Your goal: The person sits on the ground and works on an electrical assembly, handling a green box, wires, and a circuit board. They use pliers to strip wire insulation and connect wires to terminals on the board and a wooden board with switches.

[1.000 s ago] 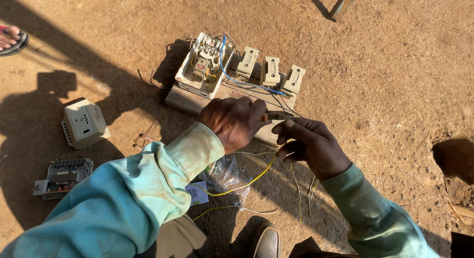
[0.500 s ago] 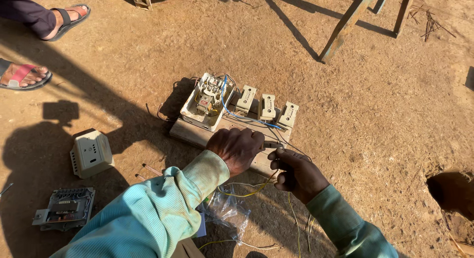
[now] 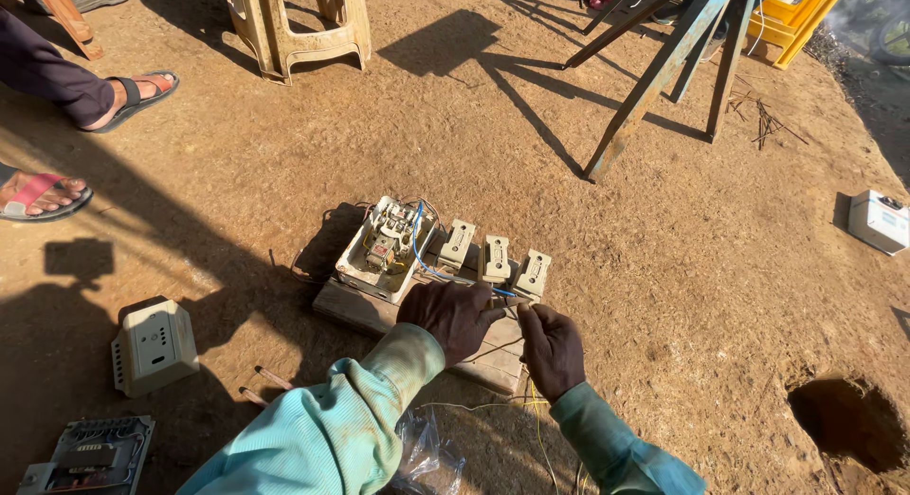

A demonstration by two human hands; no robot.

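The left hand (image 3: 457, 317) and right hand (image 3: 553, 348) pinch thin wires (image 3: 502, 296) at the wooden board's (image 3: 355, 310) front edge, below three fuse holders (image 3: 495, 259); they are best kept taut, clear of the blue lead by the open switch box (image 3: 387, 247); a grey cover (image 3: 154, 345) lies well left.

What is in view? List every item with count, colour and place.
Wooden board: one, brown, on dirt, centre.
Open white switch box: one, on board's left end.
Small white fuse holders: three, in a row on board.
Blue wire: one, from box toward hands.
White cover: one, left.
Grey cover: one, bottom left.
White case: one, right.
Plastic stool: one, beige, top.
Hole: one, lower right.
Left hand, right hand: over board's front edge, pinching thin wires.
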